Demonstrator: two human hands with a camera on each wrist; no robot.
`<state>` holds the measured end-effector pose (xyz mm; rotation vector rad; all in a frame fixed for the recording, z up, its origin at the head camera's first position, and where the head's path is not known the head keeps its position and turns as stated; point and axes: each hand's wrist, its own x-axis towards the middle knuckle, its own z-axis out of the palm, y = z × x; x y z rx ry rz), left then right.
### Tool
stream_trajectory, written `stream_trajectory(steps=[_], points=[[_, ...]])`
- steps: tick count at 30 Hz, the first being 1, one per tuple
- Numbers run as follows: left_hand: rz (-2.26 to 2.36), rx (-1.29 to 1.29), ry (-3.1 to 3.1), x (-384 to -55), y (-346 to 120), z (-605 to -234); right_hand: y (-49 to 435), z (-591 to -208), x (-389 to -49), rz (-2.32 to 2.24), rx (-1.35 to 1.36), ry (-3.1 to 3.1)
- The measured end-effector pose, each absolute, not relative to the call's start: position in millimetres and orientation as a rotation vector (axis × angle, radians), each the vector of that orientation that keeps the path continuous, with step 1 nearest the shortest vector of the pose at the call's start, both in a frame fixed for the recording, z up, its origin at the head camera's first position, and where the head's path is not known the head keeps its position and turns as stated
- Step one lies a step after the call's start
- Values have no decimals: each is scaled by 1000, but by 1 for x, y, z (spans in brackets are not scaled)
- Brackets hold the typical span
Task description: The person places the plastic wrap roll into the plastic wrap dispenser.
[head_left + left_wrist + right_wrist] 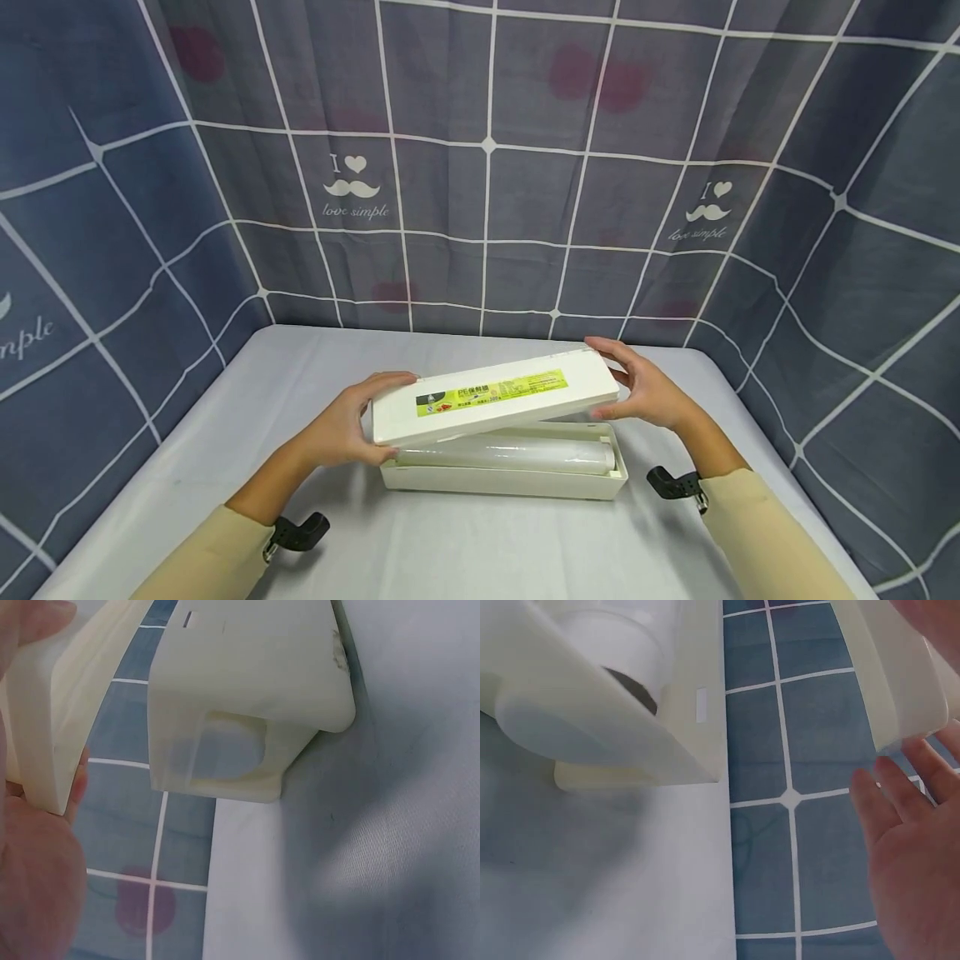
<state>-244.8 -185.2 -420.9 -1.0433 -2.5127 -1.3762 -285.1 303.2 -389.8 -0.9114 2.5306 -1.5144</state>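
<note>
In the head view, we count two hands grasping one long, smooth, off-white plastic lid point(495, 414) between them: the left hand point(351, 425) grips its nine o'clock end, the right hand point(647, 387) pinches its three o'clock end between thumb and fingers. The lid, a shallow rectangle bearing one glossy yellow-green label point(491, 392), tilts from eight towards two o'clock, raised apart from one matching trough-shaped base point(498, 482) at its six o'clock. Inside that base lies one shiny, translucent cylindrical roll point(506, 454). The base rests on the bench point(480, 546), covered in white cloth, with a grey-blue, white-gridded fabric curtain point(450, 192) at twelve o'clock.
</note>
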Motion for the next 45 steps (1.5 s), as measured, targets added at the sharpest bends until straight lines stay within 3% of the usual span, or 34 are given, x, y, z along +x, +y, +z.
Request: stream_trajectory(steps=[31, 45], points=[[-1395, -1175, -2533, -249, -186, -423, 303, -401, -276, -1600, -923, 2454], [-1514, -1105, -2501, -248, -193, -429, 306, -416, -265, -1689, -874, 2490]])
